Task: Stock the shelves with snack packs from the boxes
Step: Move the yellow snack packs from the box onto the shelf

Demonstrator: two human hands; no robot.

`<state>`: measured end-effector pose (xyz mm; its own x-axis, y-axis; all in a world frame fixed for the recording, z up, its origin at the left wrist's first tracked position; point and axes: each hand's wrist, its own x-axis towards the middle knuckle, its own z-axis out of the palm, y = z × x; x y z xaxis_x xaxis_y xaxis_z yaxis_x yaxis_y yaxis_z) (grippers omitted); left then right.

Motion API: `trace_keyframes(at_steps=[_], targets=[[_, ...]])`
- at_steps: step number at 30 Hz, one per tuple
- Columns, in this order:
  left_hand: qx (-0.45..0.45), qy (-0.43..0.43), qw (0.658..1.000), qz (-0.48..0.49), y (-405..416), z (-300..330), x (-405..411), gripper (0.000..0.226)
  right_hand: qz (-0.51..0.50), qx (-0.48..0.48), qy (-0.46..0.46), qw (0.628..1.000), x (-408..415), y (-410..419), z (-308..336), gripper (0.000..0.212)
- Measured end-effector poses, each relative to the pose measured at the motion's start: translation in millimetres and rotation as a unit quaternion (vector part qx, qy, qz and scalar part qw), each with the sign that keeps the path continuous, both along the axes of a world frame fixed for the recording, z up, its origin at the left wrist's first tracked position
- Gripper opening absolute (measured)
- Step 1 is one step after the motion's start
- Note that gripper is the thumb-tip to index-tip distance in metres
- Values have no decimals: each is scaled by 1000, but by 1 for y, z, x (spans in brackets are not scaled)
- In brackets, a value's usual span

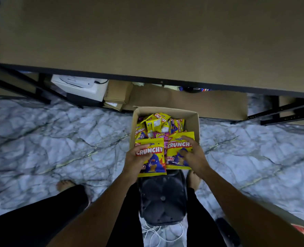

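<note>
nearest the camera, the left hand grips one yellow crunchy pack by its left edge, thumb curled across the front, and the right hand grips a second crunchy pack by its right edge, fingers over the top corner. both packs face up with their long axes running away from the person, printed tops pointing toward the shelf, and they sit side by side over the near end of the open cardboard box. beyond the hands, more snack packs lie jumbled in the box on the marble-patterned floor. farthest, the brown shelf board spans the whole view, straight ahead and above the box, so each pack likely needs only a lift up and forward, neither hand being clearly closer to it.
</note>
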<state>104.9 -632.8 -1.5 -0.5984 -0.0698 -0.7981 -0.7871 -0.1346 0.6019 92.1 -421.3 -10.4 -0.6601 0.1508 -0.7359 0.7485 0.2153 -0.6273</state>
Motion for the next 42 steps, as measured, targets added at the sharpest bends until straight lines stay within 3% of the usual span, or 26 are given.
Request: trace_keyframes(at_steps=[5, 10, 19, 27, 34, 38, 42], targets=[[-19, 36, 999, -29, -27, 88, 6, 41, 44, -25, 48, 998, 8, -20, 88, 61], [5, 67, 997, -48, -40, 170, 12, 54, 28, -51, 89, 994, 23, -38, 180, 69], [-11, 184, 982, -45, -73, 274, 5, 37, 17, -30, 208, 978, 32, -71, 303, 67], [10, 305, 947, -100, -62, 361, -66, 32, -25, 19, 370, 928, -9, -50, 385, 72], [18, 463, 870, -168, -31, 451, -121, 34, -28, 47, 465, 884, -43, -15, 457, 68], [15, 495, 849, -184, 2, 481, -147, 33, -62, 46, 504, 860, -66, 10, 482, 62], [28, 511, 848, -140, 61, 508, -177, 30, -90, 17, 525, 846, -96, 57, 506, 64]])
